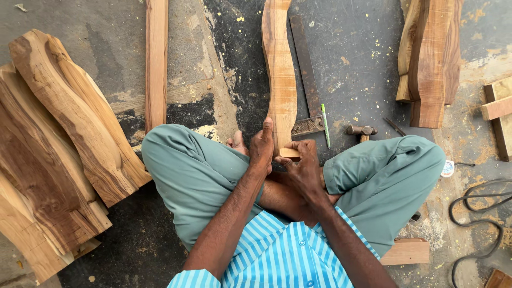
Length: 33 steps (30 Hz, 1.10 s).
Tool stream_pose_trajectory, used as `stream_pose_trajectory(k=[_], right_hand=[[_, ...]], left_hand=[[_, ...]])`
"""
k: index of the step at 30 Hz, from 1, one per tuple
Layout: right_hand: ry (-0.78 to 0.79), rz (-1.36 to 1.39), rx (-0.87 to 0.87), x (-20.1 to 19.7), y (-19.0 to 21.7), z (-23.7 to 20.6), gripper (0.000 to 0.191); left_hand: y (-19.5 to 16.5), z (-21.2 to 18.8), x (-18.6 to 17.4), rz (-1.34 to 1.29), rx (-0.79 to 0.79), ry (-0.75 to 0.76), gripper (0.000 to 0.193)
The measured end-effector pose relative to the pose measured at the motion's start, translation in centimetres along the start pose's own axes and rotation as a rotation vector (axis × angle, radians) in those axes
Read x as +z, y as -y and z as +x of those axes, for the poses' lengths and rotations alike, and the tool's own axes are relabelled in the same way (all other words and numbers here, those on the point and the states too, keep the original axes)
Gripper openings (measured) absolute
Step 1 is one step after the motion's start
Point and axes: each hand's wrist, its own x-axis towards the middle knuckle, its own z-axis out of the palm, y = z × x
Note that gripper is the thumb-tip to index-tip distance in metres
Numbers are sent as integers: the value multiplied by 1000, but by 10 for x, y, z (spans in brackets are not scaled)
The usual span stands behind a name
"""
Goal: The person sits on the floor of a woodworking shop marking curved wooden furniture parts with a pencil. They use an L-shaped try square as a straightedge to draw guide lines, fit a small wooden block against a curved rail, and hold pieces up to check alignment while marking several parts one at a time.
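Note:
I sit cross-legged on a dusty floor. A curved, carved wooden piece (280,69) lies lengthwise in front of me, its near end between my knees. My left hand (262,148) grips that near end from the left, thumb pointing up along the wood. My right hand (303,165) closes around the same end from the right and below, fingers wrapped on its cut face.
A stack of similar curved wooden pieces (58,144) lies at left, more (429,58) at upper right. A straight plank (156,64), a metal try square (308,80), a green pen (325,125), a hammer (361,131) and a black cable (480,213) lie around.

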Motion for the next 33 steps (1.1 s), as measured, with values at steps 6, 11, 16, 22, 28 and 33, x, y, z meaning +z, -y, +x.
stream_pose_trajectory(k=[6, 11, 16, 22, 28, 33], right_hand=[[29, 83, 71, 2, 4, 8, 54], [-21, 66, -7, 2, -3, 5, 48], [-20, 27, -29, 2, -2, 5, 53], [63, 75, 114, 3, -6, 10, 50], [-36, 88, -101, 5, -4, 17, 53], [48, 115, 92, 4, -1, 16, 51]], left_hand=[[-2, -5, -3, -28, -44, 45, 96], [0, -4, -6, -11, -4, 81, 96], [0, -2, -8, 150, 41, 89, 97], [4, 1, -8, 60, -16, 93, 92], [4, 4, -8, 5, 129, 87, 89], [3, 3, -6, -170, 1, 149, 90]])
